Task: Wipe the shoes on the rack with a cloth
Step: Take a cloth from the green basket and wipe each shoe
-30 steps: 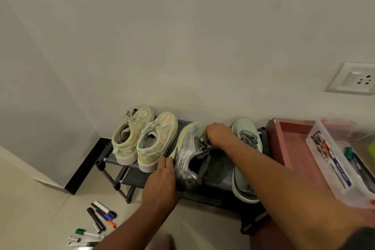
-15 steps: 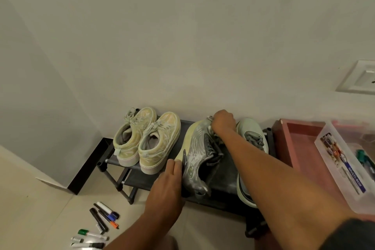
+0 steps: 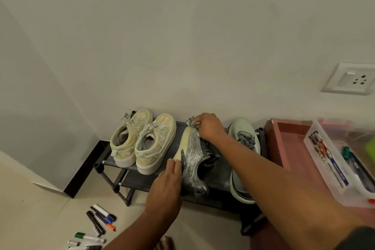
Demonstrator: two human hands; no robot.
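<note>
A low black shoe rack (image 3: 217,176) stands against the wall. On its left sits a pair of pale yellow sneakers (image 3: 142,142). In the middle a grey sneaker (image 3: 192,160) lies tipped on its side, sole to the left. My left hand (image 3: 166,189) holds its sole edge near the heel. My right hand (image 3: 209,128) grips a small grey cloth (image 3: 191,122) and presses it on the shoe's toe. The matching grey and pale green sneaker (image 3: 243,144) stands upright to the right, partly hidden by my right forearm.
Several marker pens (image 3: 97,227) lie on the tiled floor at the rack's front left. To the right are a reddish wooden tray (image 3: 284,144) and a clear plastic box (image 3: 332,164) holding pens. A wall socket (image 3: 351,78) sits at the upper right.
My right hand with the cloth has slid from the shoe's laces up to its toe. The left hand has stayed on the sole edge.
</note>
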